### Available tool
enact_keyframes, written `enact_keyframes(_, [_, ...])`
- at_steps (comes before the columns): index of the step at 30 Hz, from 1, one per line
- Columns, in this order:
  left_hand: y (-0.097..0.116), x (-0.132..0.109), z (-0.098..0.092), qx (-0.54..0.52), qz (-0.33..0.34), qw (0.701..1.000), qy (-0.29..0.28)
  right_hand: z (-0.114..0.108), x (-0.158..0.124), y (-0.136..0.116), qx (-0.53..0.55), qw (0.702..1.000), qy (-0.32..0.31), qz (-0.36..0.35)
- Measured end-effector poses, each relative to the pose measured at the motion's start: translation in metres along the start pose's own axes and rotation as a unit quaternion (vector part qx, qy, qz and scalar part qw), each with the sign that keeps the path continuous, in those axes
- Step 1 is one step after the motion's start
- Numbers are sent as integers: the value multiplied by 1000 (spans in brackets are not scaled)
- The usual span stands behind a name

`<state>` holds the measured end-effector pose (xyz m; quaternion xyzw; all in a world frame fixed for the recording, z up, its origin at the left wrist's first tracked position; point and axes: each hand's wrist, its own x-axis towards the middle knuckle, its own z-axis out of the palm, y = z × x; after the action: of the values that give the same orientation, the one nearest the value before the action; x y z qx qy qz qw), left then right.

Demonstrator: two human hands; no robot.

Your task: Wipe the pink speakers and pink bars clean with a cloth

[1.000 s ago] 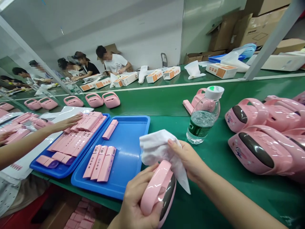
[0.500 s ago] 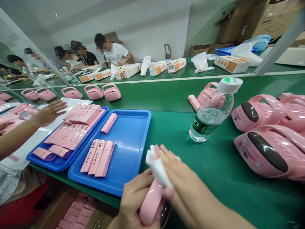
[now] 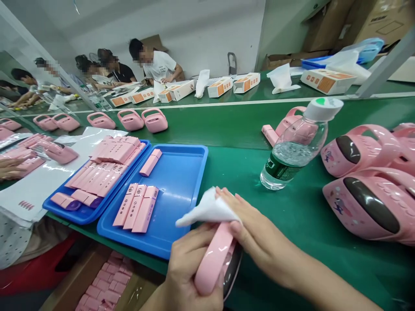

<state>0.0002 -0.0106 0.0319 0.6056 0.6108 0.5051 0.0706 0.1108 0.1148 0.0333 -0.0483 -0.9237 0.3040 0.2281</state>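
in the head view, the left hand (image 3: 191,263) curls its grip around a glossy pink plastic handled device (image 3: 212,263) over the green counter (image 3: 304,220); the right hand (image 3: 256,226), grip closed, presses a soft white cloth (image 3: 210,208) at the device's upper end. best keep the device steady, cloth flat.

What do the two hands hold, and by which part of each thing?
The left hand holds a pink device near its handle, though the exact grip is partly hidden. The right hand holds a white cloth by one end.

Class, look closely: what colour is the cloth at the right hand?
The cloth is white; the head view shows it best.
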Motion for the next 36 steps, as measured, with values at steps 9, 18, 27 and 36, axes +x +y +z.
enact_keyframes(9, [0,-3,-2,18,14,1000,-19,11,-9,19,259,955,71,124])
enact_keyframes(18, [2,2,0,15,24,999,-26,8,-15,-2,278,941,94,167])
enact_keyframes(27, [2,8,-13,-82,-155,979,-100,5,-11,19,319,915,184,165])
enact_keyframes(36, [-9,59,11,-508,-425,740,117,0,0,9,264,930,147,209])
